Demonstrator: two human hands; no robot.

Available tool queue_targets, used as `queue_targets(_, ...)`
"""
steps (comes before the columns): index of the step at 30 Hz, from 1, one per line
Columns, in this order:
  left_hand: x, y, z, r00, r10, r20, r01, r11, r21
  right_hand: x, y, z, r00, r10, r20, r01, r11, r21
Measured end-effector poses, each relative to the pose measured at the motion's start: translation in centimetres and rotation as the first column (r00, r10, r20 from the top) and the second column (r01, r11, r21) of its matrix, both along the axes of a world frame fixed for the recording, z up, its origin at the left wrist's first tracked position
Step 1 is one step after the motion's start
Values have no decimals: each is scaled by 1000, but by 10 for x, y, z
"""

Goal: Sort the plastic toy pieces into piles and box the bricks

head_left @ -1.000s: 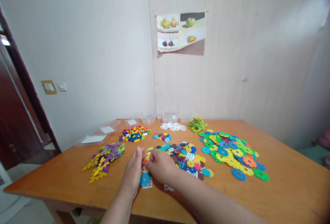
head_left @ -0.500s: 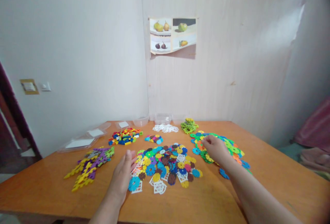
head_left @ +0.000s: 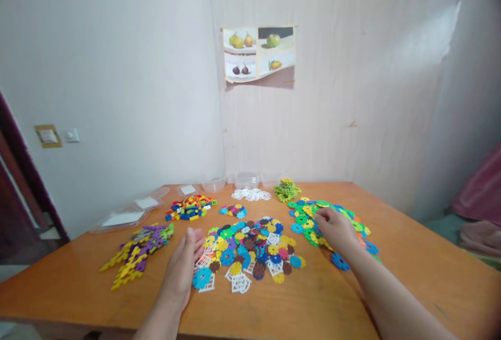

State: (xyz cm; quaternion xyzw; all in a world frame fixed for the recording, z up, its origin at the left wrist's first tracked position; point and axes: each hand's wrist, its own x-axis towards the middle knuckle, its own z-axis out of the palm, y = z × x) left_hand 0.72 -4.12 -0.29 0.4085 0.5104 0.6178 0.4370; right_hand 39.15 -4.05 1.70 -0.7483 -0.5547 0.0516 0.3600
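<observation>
My left hand point(head_left: 183, 267) lies flat and open on the wooden table point(head_left: 321, 303), its fingertips touching the left edge of the middle pile of small coloured discs and white grid squares point(head_left: 250, 248). My right hand point(head_left: 336, 230) rests on the right-hand pile of larger green, yellow and blue discs point(head_left: 329, 220), fingers curled down onto the pieces. Whether it grips one I cannot tell.
Yellow and purple interlocking pieces point(head_left: 136, 248) lie at the left. Behind are small coloured bricks point(head_left: 190, 207), a small disc cluster point(head_left: 233, 210), white squares point(head_left: 251, 194), green pieces point(head_left: 286, 190), clear plastic tubs point(head_left: 246, 179) and lids point(head_left: 125, 217). Walls close the far side.
My right hand left the middle pile, where both hands were together, and went over to the right-hand pile, then settled a little nearer. My left hand stayed at the middle pile's edge.
</observation>
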Motion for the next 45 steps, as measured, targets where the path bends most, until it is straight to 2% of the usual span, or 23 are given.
queue_targets(3,2,-2,2,999,36,19,-36,999,25,-31,-3,-1,986,162,32,-164,986,34)
queue_targets(6,2,-1,0,997,70,-17,-69,996,57,-70,-8,2,951,302,67,-303,953,10)
queue_targets(10,-2,2,-8,980,126,-154,-110,988,108,-121,-16,11,878,463,126,-459,887,-55)
queue_targets(13,-4,5,-12,958,122,-261,-99,990,100,-154,-16,15,805,556,207,-555,829,-66)
queue_targets(17,-3,8,-14,939,79,-335,-54,995,84,-189,-8,17,730,615,299,-614,782,-108)
queue_targets(22,-3,9,-16,957,25,-290,-2,997,80,-221,5,18,657,671,344,-659,733,-170)
queue_targets(27,-3,9,-15,968,15,-250,3,998,70,-241,14,15,607,701,373,-674,703,-225)
queue_targets(30,-3,9,-16,972,2,-235,13,998,62,-246,16,13,596,683,422,-649,719,-249)
queue_targets(34,-3,8,-16,977,-19,-212,29,999,43,-244,17,11,608,647,460,-620,749,-233)
queue_targets(45,3,-1,-6,990,-119,-71,125,989,80,-232,12,9,629,596,499,-602,780,-172)
